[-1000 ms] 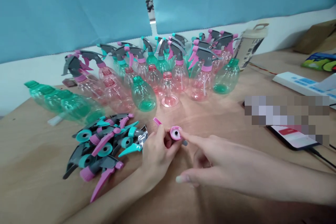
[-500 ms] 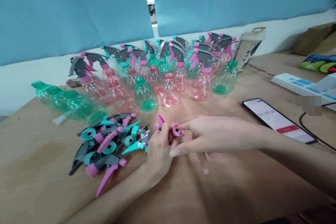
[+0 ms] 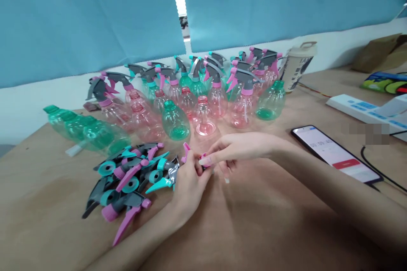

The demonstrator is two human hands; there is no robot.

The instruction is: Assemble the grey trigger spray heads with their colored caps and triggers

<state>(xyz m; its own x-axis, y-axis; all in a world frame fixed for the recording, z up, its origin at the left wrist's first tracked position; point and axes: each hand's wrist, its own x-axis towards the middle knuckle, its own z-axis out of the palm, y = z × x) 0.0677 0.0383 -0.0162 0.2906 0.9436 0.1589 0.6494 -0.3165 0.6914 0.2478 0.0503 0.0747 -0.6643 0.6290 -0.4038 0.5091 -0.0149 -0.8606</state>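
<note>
My left hand is closed around a trigger spray head with a pink lever; its grey body is mostly hidden by the fingers. My right hand is pinched, thumb and forefinger at the pink collar of that spray head. Below the right fingers a clear dip tube with a pale end sticks out, partly hidden and blurred. Left of my hands lies a pile of loose spray heads in grey, pink and turquoise. Behind my hands stand an uncapped pink bottle and an uncapped green bottle.
Several bottles with spray heads stand in rows toward the blue curtain. Green bottles lean together at left. On the right are a phone showing a timer, a power strip and a lidded cup.
My right hand has moved left, and its thumb and forefinger have closed in at the pink collar. The tube has shifted left with it. The camera view has tilted slightly.
</note>
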